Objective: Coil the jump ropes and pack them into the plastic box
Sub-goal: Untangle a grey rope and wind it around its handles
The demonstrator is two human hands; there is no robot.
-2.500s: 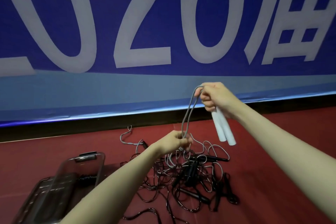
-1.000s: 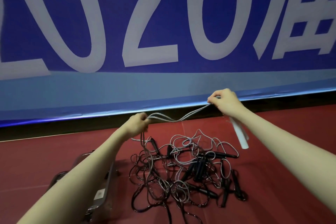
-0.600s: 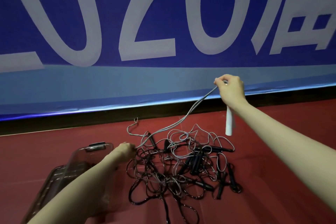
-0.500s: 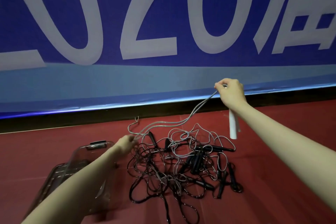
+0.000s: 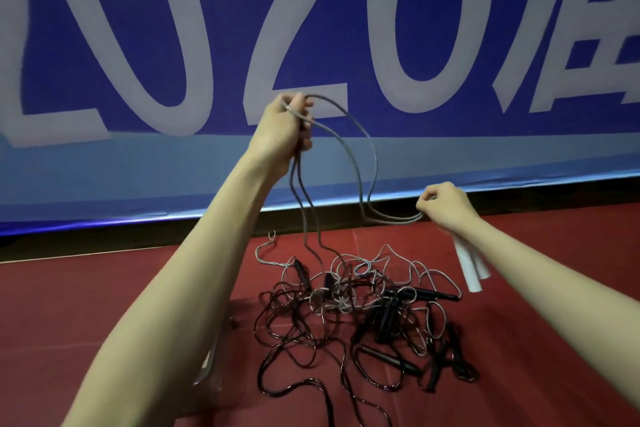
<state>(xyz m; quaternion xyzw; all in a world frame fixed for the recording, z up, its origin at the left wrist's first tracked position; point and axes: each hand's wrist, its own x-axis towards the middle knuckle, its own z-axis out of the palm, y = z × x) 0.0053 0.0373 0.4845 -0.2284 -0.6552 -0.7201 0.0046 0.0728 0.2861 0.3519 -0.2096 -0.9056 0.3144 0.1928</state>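
Observation:
A grey jump rope [image 5: 362,163] hangs in doubled strands between my two hands. My left hand [image 5: 284,130] is raised high and grips the rope's strands. My right hand [image 5: 445,206], lower and to the right, holds both white handles [image 5: 471,267] together with the rope's ends; the handles point down. From my left hand the rope trails down into a tangled pile of black and grey jump ropes [image 5: 360,319] on the red floor. Only a corner of the clear plastic box [image 5: 207,366] shows behind my left forearm.
A large blue banner [image 5: 311,45] with white characters stands upright just beyond the pile. Black rope handles [image 5: 420,295] lie mixed in the tangle. Red floor [image 5: 86,305] stretches to the left and right of the pile.
My left hand has risen from the floor by the pile to well above it, lifting the grey rope. My right hand with the white handles has dropped lower and moved right.

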